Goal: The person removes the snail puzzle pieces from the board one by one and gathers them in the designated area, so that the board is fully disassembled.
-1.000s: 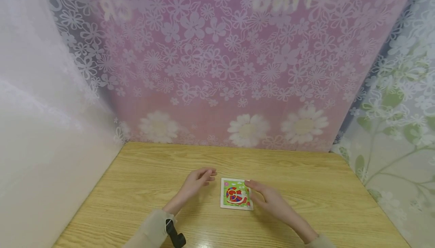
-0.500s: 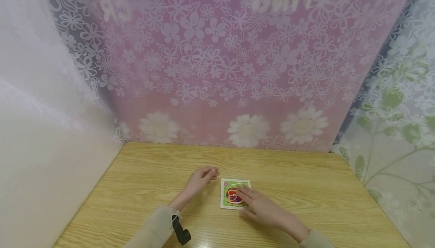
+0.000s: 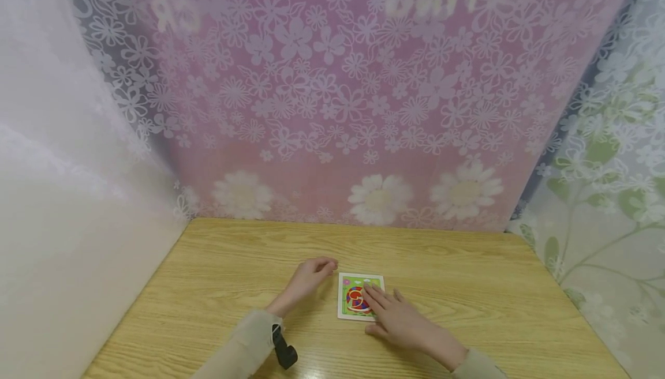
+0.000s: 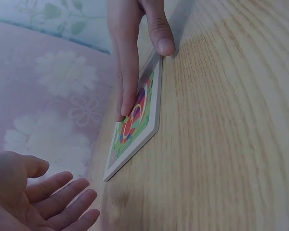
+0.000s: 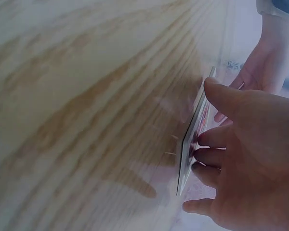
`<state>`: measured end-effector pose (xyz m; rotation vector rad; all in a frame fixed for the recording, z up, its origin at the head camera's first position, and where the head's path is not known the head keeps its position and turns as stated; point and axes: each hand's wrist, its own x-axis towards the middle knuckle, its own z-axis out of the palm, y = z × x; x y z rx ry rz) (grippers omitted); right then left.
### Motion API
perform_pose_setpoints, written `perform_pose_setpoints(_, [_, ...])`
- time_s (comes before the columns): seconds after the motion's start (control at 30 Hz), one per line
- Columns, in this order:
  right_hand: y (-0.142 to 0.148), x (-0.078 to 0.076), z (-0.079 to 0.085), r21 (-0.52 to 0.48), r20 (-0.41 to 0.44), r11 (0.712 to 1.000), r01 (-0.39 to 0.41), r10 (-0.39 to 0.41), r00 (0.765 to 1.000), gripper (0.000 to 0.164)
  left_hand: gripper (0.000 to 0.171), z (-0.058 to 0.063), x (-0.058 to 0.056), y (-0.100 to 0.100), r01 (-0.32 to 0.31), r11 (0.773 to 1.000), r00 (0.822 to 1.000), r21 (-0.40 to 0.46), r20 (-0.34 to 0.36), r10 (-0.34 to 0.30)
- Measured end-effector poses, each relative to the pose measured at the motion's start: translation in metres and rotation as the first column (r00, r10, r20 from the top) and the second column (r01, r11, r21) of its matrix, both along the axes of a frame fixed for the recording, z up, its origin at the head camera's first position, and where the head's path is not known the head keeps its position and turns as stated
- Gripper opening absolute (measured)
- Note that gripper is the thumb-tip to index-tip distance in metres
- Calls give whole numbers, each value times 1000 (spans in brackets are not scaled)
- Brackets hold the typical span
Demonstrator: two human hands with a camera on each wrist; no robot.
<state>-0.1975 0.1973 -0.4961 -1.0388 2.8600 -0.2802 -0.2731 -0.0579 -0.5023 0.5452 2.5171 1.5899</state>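
In the head view, the square picture board [image 3: 355,298] lies flat on the tabletop [image 3: 452,269], low in the frame and just right of centre. The right hand [image 3: 399,318] comes in from the lower right, its fingers extended, the fingertips resting on the picture; whether its thumb touches the lower edge, I cannot tell. The left hand [image 3: 310,276], relaxed and holding nothing, hovers just off the board's upper left corner. To press well, I judge, the fingertips should bear straight down and evenly, since a sideways push could slide the unbraced board. Resting the left fingers against its left edge would likely steady it.
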Motion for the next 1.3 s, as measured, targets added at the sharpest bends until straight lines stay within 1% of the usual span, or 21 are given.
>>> perform_pose_setpoints(0.13, [0, 0, 0, 9, -8, 1000, 3, -3, 1000, 71, 34, 1, -2, 2, 1, 998, 1000, -64, -29, -3])
perform_pose_setpoints(0.43, [-2, -1, 1, 28, -8, 1000, 11, -11, 1000, 70, 31, 0, -5, 10, 34, 991, 997, -129, -67, -43])
perform_pose_setpoints(0.6, [-2, 0, 1, 50, -34, 999, 2, 0, 999, 70, 31, 1, -5, 14, 41, 987, 997, -157, -51, -50])
perform_pose_setpoints(0.83, [-3, 1, 3, 42, -46, 999, -5, 7, 999, 68, 31, 3, -5, 16, 35, 983, 999, -181, -34, -42])
perform_pose_setpoints(1.1, [-3, 1, 2, 48, -62, 999, -13, 16, 998, 68, 30, 4, -6, 18, 30, 975, 998, -220, -46, -41])
perform_pose_setpoints(1.3, [-3, 2, 5, 30, -55, 999, -13, 15, 998, 67, 31, 6, -3, 19, 32, 968, 997, -250, -61, -49])
